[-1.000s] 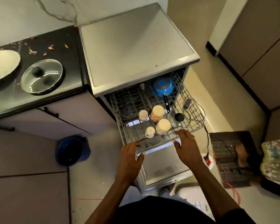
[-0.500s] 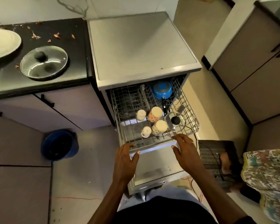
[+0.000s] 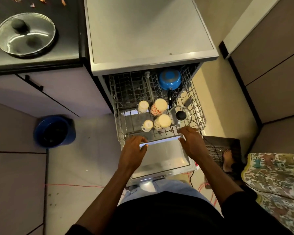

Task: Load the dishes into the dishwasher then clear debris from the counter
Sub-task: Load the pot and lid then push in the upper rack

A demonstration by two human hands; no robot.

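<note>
The dishwasher (image 3: 143, 31) stands open with its upper rack (image 3: 197, 106) pulled out over the lowered door (image 3: 163, 158). In the rack are a blue pot (image 3: 170, 80), a small glass lid (image 3: 180, 115), two patterned cups (image 3: 159, 106) (image 3: 162, 122) and two small white cups (image 3: 143, 106) (image 3: 147, 125), all upside down. My left hand (image 3: 134, 148) and my right hand (image 3: 191, 141) rest against the rack's front rail, fingers fairly straight, holding nothing else. A large glass lid (image 3: 25, 34) lies on the black counter (image 3: 66, 48), with dry leaf debris (image 3: 41, 0) behind it.
A blue bin (image 3: 53, 131) sits on the floor left of the dishwasher. A dark mat (image 3: 222, 146) with another person's foot (image 3: 227, 157) lies to the right, beside patterned cloth (image 3: 275, 175). Red cables run across the floor. Cabinets close in the right side.
Both hands have stayed at the rack's front rail. The view has tilted down and moved closer, so the white plate on the counter has almost left the frame.
</note>
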